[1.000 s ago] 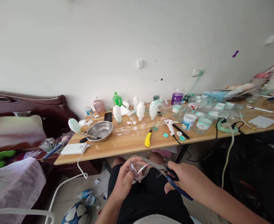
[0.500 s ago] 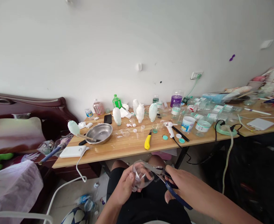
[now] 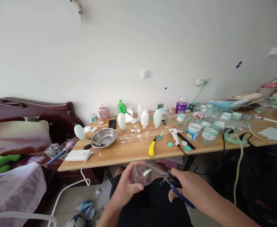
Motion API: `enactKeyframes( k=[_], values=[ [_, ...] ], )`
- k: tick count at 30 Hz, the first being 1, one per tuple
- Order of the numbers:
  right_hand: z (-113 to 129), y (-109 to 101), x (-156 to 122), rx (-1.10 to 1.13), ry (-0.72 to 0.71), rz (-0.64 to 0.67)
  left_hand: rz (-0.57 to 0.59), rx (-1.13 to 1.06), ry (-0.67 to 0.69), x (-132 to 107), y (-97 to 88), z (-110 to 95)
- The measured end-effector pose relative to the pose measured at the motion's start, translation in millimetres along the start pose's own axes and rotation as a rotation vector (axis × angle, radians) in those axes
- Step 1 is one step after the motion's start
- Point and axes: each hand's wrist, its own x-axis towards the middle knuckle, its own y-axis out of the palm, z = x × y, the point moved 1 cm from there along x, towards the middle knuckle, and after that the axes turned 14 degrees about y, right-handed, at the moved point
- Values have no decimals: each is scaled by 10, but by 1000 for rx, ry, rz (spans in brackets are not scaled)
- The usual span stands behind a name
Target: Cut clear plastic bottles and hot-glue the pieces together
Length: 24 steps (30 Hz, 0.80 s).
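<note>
Over my lap, my left hand (image 3: 128, 185) is closed around a clear cut piece of plastic bottle (image 3: 141, 175), thumb on its near side. My right hand (image 3: 184, 186) grips dark blue-handled scissors (image 3: 164, 174), whose blades point left and lie at the rim of the plastic piece. A small clear strip hangs near the blades. Beyond my hands, on the wooden table (image 3: 126, 155), lie a yellow utility knife (image 3: 152, 147) and a white glue gun (image 3: 175, 136). Several white, rounded shapes (image 3: 144, 119) stand farther back.
A metal bowl (image 3: 104, 137) with a brush across its rim sits at the table's left, beside a white power bank (image 3: 78, 155). Several clear bottles (image 3: 209, 134) crowd the right side near a green power strip (image 3: 234, 138). A white cable (image 3: 66, 185) hangs at the left.
My left hand has turned the plastic piece, and its thumb now lies lower. The scissors stay at its rim. The whole view has shifted slightly, with the table appearing farther right.
</note>
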Motion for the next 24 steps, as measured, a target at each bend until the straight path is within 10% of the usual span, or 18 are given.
enactKeyframes(
  k=[24],
  values=[
    [-5,47,-71,30,-56,10,-67,199,53,-51,139,41]
  ],
)
